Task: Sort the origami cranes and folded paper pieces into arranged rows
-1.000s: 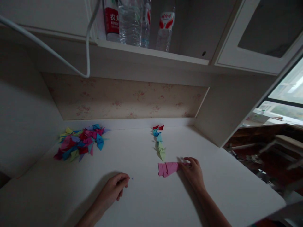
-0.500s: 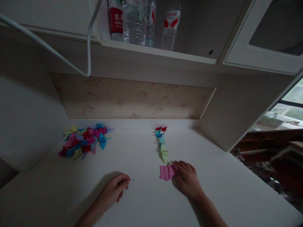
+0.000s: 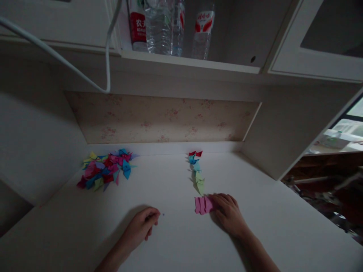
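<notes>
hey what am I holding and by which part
Your right hand covers the right end of the pink paper; whether it grips or presses can't be told. Your left hand shows nothing held.

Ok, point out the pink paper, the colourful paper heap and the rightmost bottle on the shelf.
Pink paper [image 3: 202,205]: head view, on its uncovered folds.
Colourful paper heap [image 3: 112,168]: head view, near its middle.
Rightmost bottle [image 3: 203,27]: head view, on its label.

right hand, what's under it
Pink folded paper runs under the right hand, on the white table; its left part shows. The hand covers the rest, so its far end and anything else beneath cannot be seen.
</notes>
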`<control>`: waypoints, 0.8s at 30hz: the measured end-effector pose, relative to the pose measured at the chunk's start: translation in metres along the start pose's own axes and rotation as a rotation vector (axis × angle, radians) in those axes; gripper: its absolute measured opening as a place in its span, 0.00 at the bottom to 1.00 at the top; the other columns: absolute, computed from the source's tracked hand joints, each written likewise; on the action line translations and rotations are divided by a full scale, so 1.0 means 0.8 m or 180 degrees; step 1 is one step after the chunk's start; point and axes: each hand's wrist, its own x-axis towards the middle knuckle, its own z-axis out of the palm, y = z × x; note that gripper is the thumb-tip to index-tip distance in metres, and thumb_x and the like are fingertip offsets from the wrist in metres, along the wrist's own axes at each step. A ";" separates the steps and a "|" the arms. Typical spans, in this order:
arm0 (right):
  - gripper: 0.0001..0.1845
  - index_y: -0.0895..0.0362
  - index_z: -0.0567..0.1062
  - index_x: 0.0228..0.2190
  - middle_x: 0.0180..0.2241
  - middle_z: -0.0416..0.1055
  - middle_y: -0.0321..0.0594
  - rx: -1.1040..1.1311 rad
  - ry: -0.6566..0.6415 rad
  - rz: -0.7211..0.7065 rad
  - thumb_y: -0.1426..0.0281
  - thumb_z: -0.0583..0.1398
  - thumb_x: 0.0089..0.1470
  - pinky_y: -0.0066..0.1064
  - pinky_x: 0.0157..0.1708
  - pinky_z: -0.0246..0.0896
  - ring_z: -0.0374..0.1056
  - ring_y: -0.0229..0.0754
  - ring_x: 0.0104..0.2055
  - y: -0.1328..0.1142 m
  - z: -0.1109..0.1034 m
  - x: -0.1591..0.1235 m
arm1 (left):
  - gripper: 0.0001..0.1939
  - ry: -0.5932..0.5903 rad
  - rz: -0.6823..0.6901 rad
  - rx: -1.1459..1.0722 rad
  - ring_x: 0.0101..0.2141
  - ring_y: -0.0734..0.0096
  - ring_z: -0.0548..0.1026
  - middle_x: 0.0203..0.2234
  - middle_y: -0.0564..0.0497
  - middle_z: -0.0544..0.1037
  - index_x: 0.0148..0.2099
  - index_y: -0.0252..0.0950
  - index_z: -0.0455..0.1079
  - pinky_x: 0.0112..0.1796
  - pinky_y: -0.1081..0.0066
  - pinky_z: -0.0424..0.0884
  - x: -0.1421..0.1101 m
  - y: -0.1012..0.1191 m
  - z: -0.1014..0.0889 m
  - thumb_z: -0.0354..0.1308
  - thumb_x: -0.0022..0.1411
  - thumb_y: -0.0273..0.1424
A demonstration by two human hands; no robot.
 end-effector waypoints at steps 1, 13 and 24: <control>0.30 0.47 0.70 0.53 0.53 0.70 0.36 -0.0007 -0.0014 -0.0007 0.72 0.53 0.46 0.47 0.57 0.45 0.60 0.49 0.56 0.001 0.000 0.000 | 0.18 0.0000 0.0000 -0.0003 0.15 0.81 0.61 0.24 0.56 0.69 0.36 0.34 0.69 0.14 0.78 0.55 0.000 -0.001 0.000 0.52 0.55 0.44; 0.28 0.45 0.71 0.51 0.53 0.69 0.37 -0.0236 -0.0120 0.0061 0.69 0.54 0.47 0.55 0.60 0.31 0.59 0.50 0.58 -0.002 -0.001 0.001 | 0.16 -0.0029 -0.0051 -0.0006 0.16 0.81 0.62 0.24 0.56 0.69 0.36 0.35 0.69 0.15 0.78 0.57 -0.003 0.005 0.002 0.52 0.55 0.43; 0.27 0.50 0.70 0.52 0.54 0.68 0.41 -0.0140 -0.0082 0.0034 0.68 0.55 0.49 0.51 0.60 0.39 0.60 0.50 0.57 0.005 0.005 0.000 | 0.16 -0.0052 0.0007 0.0035 0.16 0.81 0.62 0.24 0.56 0.69 0.37 0.34 0.70 0.14 0.79 0.56 0.000 -0.005 0.002 0.51 0.57 0.41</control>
